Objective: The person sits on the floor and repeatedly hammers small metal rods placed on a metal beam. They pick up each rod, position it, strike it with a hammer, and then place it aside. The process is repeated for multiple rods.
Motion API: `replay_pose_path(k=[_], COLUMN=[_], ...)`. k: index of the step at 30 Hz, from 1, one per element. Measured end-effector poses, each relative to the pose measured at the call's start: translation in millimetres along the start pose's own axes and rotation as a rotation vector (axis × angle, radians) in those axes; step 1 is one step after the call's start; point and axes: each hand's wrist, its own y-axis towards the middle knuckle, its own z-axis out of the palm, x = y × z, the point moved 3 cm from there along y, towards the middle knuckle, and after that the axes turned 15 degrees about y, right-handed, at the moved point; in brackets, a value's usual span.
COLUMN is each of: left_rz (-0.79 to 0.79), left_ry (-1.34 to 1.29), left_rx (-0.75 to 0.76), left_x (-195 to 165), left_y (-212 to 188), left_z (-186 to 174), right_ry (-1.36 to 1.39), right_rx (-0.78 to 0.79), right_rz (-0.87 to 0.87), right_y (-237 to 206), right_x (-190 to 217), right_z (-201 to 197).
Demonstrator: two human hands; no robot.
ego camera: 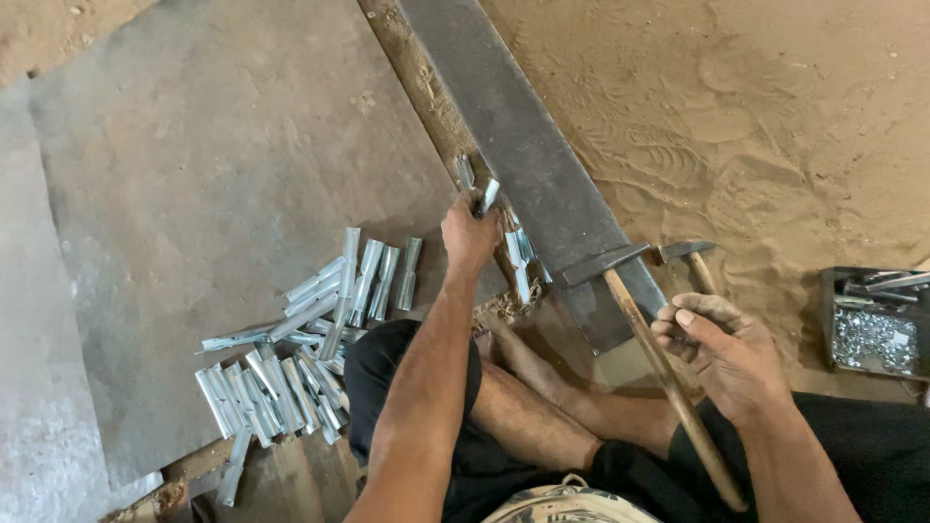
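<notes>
My left hand (469,235) grips shiny metal strip pieces (479,188) at the left edge of a long dark steel bar (528,155) lying on the ground. Two more strips (520,260) lie just right of that hand by the bar. My right hand (722,353) hovers with fingers loosely curled beside a wooden-handled hammer (620,281) whose head rests on the bar's near end. A second hammer head (686,251) shows just beyond the fingers. Whether the fingers pinch something small is unclear. I sit cross-legged with a bare foot under the bar's end.
A pile of several bent galvanized strips (300,339) lies on a grey metal sheet (194,174) to my left. A dark tray of small metal parts (875,329) sits at the right on sandy ground (756,116).
</notes>
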Motion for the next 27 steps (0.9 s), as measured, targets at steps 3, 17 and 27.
replay_pose_path(k=[3, 17, 27], left_rz=[0.112, 0.186, 0.354], left_ry=[0.066, -0.152, 0.175], left_rx=[-0.129, 0.008, 0.147], left_x=[-6, 18, -13], left_y=[-13, -10, -33], left_z=[-19, -4, -31], right_ry=[0.001, -1.122, -1.376], right_rx=[0.029, 0.240, 0.151], right_rz=[-0.020, -0.444, -0.556], right_y=[3, 99, 118], right_x=[-2, -15, -6], right_z=[5, 111, 128])
